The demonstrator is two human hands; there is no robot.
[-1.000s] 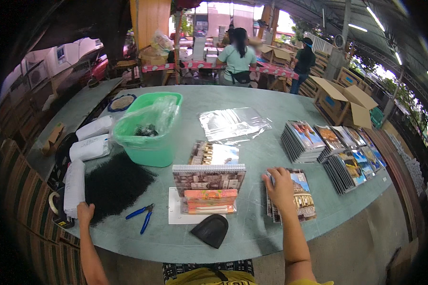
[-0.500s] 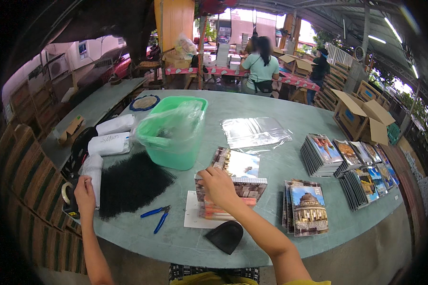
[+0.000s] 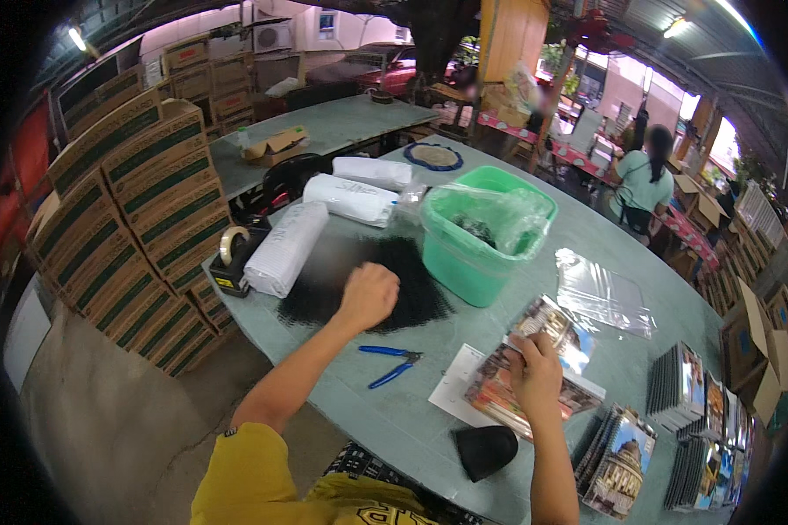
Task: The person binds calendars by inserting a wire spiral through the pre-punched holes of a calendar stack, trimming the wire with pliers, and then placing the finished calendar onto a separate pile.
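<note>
Over the pile of black binding coils [image 3: 411,302] on the table, my left hand [image 3: 370,296] is closed with its fingers curled. Whatever it holds, if anything, is hidden. My right hand [image 3: 537,367] grips the upper edge of a picture-covered notebook [image 3: 492,385], which is tilted up over a white sheet [image 3: 453,385]. Behind that notebook lies another with a bright cover [image 3: 573,343]. Blue-handled cutting pliers [image 3: 392,363] rest nearer me, and a black rounded pad [image 3: 485,452] sits just in front of the notebook.
A green bin [image 3: 473,262] lined with clear plastic stands beyond the coils. White rolls [image 3: 287,249] and a tape dispenser [image 3: 236,254] are at the left edge. Clear plastic sleeves [image 3: 602,293] lie beyond the notebook; finished notebooks [image 3: 617,464] are stacked right. Cartons [image 3: 140,227] rise at left.
The view has swung left. My left hand has moved from the white roll to the black coils. My right hand stays at the notebook, which now leans over more.
</note>
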